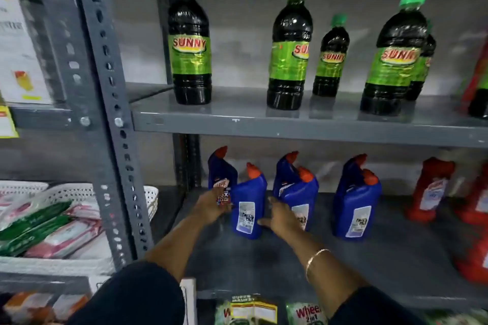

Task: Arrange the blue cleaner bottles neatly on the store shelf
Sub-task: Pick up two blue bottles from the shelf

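Several blue cleaner bottles with orange-red caps stand on the lower grey shelf [264,266]. The front left bottle [248,200] shows its back label and sits between my two hands. My left hand [211,206] touches its left side, in front of a rear bottle [220,174] whose front label shows. My right hand [281,216] presses its right side, fingers also overlapping the middle pair of bottles [297,192]. Another pair [355,200] stands further right, untouched.
Dark green-capped bottles [190,42] stand spaced along the upper shelf [290,124]. Red cleaner bottles [430,190] fill the lower shelf's right end. A perforated grey upright [113,113] rises at left, with white baskets of packets [52,219] beyond it. Detergent packs [306,314] lie below.
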The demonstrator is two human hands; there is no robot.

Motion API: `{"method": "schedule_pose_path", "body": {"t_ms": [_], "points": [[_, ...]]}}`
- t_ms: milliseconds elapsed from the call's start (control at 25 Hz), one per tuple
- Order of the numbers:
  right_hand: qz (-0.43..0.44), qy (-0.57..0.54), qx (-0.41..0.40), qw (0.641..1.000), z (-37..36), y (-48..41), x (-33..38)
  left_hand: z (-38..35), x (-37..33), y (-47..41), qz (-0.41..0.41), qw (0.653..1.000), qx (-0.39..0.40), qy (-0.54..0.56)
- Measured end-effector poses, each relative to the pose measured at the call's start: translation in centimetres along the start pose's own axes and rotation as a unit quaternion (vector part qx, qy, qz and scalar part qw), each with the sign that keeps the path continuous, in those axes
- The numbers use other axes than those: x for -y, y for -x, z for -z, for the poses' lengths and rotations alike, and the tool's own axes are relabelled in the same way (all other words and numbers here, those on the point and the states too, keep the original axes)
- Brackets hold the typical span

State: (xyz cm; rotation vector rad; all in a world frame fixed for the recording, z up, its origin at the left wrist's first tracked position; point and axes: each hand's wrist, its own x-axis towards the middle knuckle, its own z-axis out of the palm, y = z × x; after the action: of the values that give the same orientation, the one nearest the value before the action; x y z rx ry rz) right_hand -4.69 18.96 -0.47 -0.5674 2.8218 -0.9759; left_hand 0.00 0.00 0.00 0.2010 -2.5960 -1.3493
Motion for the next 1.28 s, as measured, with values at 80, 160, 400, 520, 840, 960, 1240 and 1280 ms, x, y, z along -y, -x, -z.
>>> {"method": "schedule_pose_path", "body": {"t_ms": [80,160,400,520,840,960,1240,1280], "points": [[-0.017,-0.073,-0.010,0.997,-1.8,-1.4,0.4,0.4,0.1,-1.7,-0.006,0.998,0.032,0.053],[-0.030,-0.106,-0.038,0.993,-2.8,-2.2,0.6,0.3,0.1,-3.5,-0.025,0.998,0.058,0.016],[-0.034,-0.185,-0.046,0.981,-3.4,-4.2,0.1,0.0,-0.8,-5.1,-0.049,0.994,0.094,-0.014],[-0.019,-0.229,0.006,0.973,-2.0,-4.1,1.0,1.0,-1.6,-5.0,-0.047,0.993,0.107,-0.026],[-0.076,-0.242,0.030,0.967,-5.1,-1.9,6.8,1.0,-5.8,-3.3,0.140,0.973,-0.170,-0.064],[-0.081,-0.174,-0.066,0.979,-7.0,-1.6,8.2,0.6,-7.1,-2.8,0.191,0.960,-0.206,-0.026],[-0.033,-0.315,-0.068,0.946,-4.9,-2.5,6.4,4.3,-4.6,-1.9,0.117,0.973,-0.002,0.198],[-0.027,-0.337,-0.052,0.940,-4.7,-2.7,6.0,4.8,-3.8,-1.8,0.117,0.973,0.032,0.197]]}}
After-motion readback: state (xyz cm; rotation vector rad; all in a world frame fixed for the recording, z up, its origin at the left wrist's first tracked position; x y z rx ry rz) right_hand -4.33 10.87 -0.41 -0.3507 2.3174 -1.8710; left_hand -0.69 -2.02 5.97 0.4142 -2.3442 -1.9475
